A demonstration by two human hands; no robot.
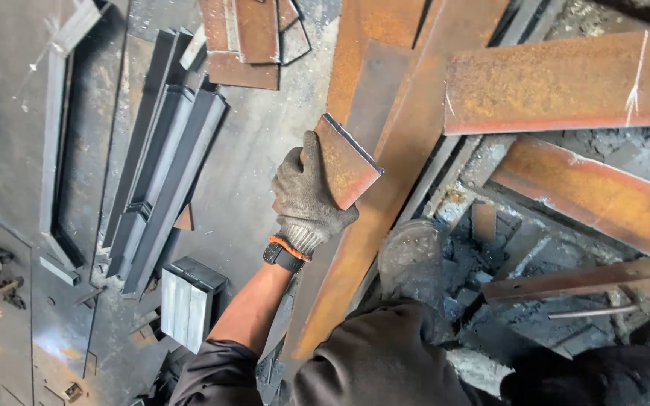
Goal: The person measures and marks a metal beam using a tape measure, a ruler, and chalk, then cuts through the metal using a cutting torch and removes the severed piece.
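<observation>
Setting: metal workshop floor point(265, 150), dark and dusty, seen from above, with steel stock lying all over it.
Left hand: the left hand point(306, 199) wears a grey knit glove and is clamped on a small rusty steel plate point(344, 169), fingers wrapped round its lower left edge, thumb side towards the camera.
Wrist: a black watch with an orange band point(283, 256) sits just below the glove cuff; the forearm is bare up to a dark sleeve point(216, 372).
Plate: flat, roughly rectangular, tilted with one corner up, held above the floor and over the edge of a long rusty flat bar point(385, 173) that runs diagonally from the top of the view down towards the person's knee.
Right hand: not in view.
Legs: a dusty work boot point(411, 256) stands beside the long bar, with dark trousers point(374, 361) below it.
Left side of floor: a bundle of dark grey steel channels point(163, 173) lies lengthwise, and a short stack of grey cut pieces point(189, 301) stands near the forearm.
Right side: heavy rusty beams point(566, 79) cross over rubble and scrap, one marked with a white chalk line.
Top edge: more small rusty plates point(246, 37) lie stacked flat.
</observation>
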